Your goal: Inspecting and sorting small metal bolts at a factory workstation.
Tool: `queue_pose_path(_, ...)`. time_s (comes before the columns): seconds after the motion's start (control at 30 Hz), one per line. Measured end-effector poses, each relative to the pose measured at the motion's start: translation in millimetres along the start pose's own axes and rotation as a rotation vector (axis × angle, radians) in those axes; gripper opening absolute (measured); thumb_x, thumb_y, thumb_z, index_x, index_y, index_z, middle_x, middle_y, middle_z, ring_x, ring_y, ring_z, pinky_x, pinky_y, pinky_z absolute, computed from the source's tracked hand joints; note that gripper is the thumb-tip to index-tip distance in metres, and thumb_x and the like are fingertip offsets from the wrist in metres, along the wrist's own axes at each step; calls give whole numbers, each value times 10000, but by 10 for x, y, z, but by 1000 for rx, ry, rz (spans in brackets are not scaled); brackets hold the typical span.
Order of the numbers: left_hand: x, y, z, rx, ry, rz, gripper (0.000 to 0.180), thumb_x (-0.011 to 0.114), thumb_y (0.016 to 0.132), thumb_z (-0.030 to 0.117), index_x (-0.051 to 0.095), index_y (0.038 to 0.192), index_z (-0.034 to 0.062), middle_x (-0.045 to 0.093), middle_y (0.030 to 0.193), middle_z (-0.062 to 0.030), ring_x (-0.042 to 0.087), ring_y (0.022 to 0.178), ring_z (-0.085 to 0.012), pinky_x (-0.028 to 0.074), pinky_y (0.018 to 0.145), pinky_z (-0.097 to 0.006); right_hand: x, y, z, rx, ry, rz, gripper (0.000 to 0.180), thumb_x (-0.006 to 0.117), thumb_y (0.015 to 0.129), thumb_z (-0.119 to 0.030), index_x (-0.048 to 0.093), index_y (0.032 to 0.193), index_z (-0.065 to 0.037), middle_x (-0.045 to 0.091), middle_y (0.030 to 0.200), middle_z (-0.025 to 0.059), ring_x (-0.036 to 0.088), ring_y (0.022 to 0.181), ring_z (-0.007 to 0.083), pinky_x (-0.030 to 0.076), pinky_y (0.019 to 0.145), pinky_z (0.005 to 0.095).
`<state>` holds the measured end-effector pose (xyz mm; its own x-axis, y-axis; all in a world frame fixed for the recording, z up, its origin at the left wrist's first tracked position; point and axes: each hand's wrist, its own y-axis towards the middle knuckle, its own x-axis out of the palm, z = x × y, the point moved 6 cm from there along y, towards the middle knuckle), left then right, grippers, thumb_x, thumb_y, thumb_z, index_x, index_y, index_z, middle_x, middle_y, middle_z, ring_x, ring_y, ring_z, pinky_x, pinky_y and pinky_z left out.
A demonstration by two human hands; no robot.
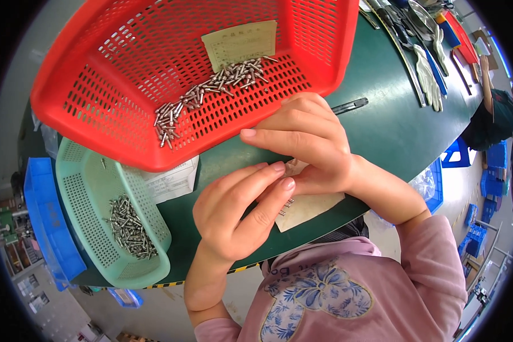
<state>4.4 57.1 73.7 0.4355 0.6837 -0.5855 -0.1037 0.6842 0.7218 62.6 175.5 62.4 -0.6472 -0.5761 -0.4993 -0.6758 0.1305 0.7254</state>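
My left hand [231, 208] and my right hand [316, 142] meet above the near edge of the green table. The left thumb and forefinger are drawn together in a pinch. One finger of the right hand points left, while its thumb reaches behind the left fingertips. Whatever is held between the hands is hidden. Just below the fingers, a few small metal pins [288, 205] show over a beige sheet [310, 211]. Close beyond the right hand stands a large red perforated basket [114, 128], with a heap of small metal pins [202, 94] and a yellowish paper slip [240, 44] inside.
At left, a light green basket [82, 191] holds more metal pins [130, 228], beside a blue bin [45, 216]. White printed paper [174, 181] lies partly under the red basket. Gloves [427, 77] and tools lie far right, near another person's arm [487, 85]. A black clip-like tool [350, 106] lies nearer.
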Motion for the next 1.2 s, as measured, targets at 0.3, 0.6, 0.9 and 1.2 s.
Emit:
queue_pose_path(0.3, 9, -45, 75, 122, 140, 22, 195, 667, 742, 69, 701, 933, 50, 660, 960, -55, 623, 805, -179, 507, 606, -251, 11, -28, -7, -57, -41, 55, 594, 740, 538, -261, 625, 1091, -77, 617, 895, 12, 556, 733, 202, 409, 699, 344)
queue_pose_path(0.6, 15, -66, 117, 182, 224, 45, 179, 661, 726, 46, 707, 900, 45, 655, 952, -48, 622, 798, -180, 507, 593, -258, 34, -25, -7, -41, -26, 40, 556, 732, 539, -217, 635, 1067, -78, 615, 891, 12, 547, 718, 202, 405, 694, 341)
queue_pose_path(0.9, -2, -51, 118, 177, 240, 48, 171, 672, 725, 47, 707, 892, 43, 654, 952, -51, 621, 799, -181, 501, 583, -257, 43, -3, -10, -43, -18, 27, 564, 731, 524, -205, 633, 1066, -83, 612, 897, 6, 538, 718, 209, 400, 692, 346)
queue_pose_path(1.2, -147, -76, -18, 194, 400, 152, 201, 711, 693, 76, 715, 894, 67, 641, 954, -33, 605, 817, -176, 518, 592, -245, 253, -210, -47, 777, 961, -553, 78, 593, 776, -10, 638, 824, 33, 647, 742, 38, 555, 637, 44, 417, 538, 197)
